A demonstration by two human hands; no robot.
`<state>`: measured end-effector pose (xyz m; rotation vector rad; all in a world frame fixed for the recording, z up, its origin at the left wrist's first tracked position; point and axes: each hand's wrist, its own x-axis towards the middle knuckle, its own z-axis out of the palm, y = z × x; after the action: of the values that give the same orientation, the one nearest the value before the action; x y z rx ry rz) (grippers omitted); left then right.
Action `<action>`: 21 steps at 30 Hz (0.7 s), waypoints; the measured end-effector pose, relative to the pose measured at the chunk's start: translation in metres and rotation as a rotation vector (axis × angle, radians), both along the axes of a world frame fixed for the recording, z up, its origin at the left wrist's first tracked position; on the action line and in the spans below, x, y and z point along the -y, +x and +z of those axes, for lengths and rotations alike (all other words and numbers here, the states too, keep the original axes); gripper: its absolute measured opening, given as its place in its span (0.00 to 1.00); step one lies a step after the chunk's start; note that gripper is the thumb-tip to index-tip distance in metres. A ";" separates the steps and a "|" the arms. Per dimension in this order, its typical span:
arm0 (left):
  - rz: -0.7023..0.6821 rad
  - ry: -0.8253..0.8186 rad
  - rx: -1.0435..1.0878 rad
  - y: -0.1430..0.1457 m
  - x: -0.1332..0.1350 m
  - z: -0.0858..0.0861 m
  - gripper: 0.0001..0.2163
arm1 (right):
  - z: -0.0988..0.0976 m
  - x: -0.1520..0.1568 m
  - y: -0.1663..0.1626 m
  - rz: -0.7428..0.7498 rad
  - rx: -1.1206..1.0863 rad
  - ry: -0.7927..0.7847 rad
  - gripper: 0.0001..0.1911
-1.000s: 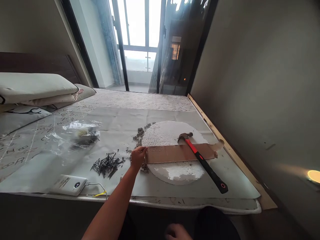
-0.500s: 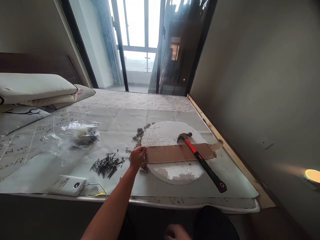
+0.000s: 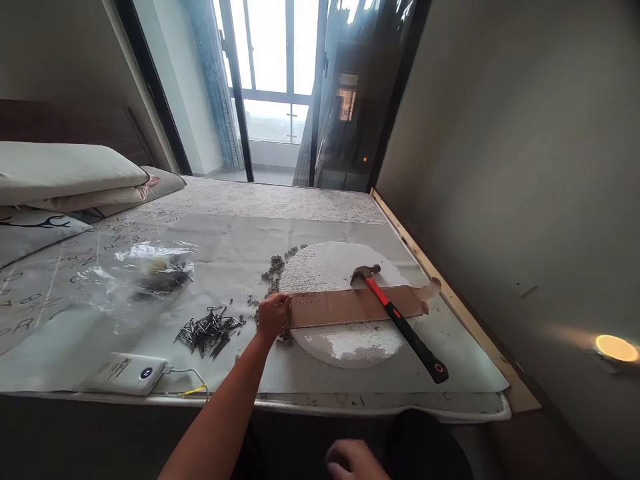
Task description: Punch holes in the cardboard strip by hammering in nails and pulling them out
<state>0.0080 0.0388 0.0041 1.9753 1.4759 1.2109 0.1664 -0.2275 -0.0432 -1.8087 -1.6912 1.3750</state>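
Note:
My left hand (image 3: 273, 315) pinches the left end of a brown cardboard strip (image 3: 333, 307), near rows of small holes punched in it. The strip lies across a round white foam disc (image 3: 320, 267), whose surface is crumbly and worn in places. A claw hammer (image 3: 403, 327) with a red and black handle rests over the strip, its head toward the far side. My right hand (image 3: 356, 460) hangs low at the bottom edge, apart from everything, its fingers loosely curled and a gap beside the thumb. Nothing shows in it.
A pile of nails (image 3: 209, 331) lies left of my left hand. Grey crumbs (image 3: 273, 268) edge the disc. Farther left are a clear plastic bag (image 3: 150, 270) and a white power bank (image 3: 131, 373) with a cable. A wooden rail (image 3: 450, 303) runs along the wall side.
My right hand has come up slightly into view at the bottom. The whole view has shifted a little; my left hand keeps its hold, and the hammer and strip stay in place.

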 end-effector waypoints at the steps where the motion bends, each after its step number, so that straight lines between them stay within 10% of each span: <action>1: 0.005 0.007 0.001 0.000 0.000 0.000 0.11 | 0.016 -0.003 0.006 -0.025 -0.025 0.084 0.10; 7: -0.012 0.037 -0.001 0.001 -0.001 -0.003 0.11 | 0.082 -0.047 0.096 -0.436 0.296 0.662 0.13; 12: -0.010 0.039 -0.002 0.000 -0.002 -0.006 0.11 | 0.071 -0.099 0.159 -0.422 0.690 0.183 0.31; 21: -0.021 0.034 0.061 -0.005 0.001 -0.010 0.11 | 0.084 -0.137 0.161 -0.435 0.563 0.112 0.14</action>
<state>0.0034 0.0381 -0.0063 1.9530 1.4112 1.2832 0.3279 -0.0903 0.0406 -2.4561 -1.4235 0.6135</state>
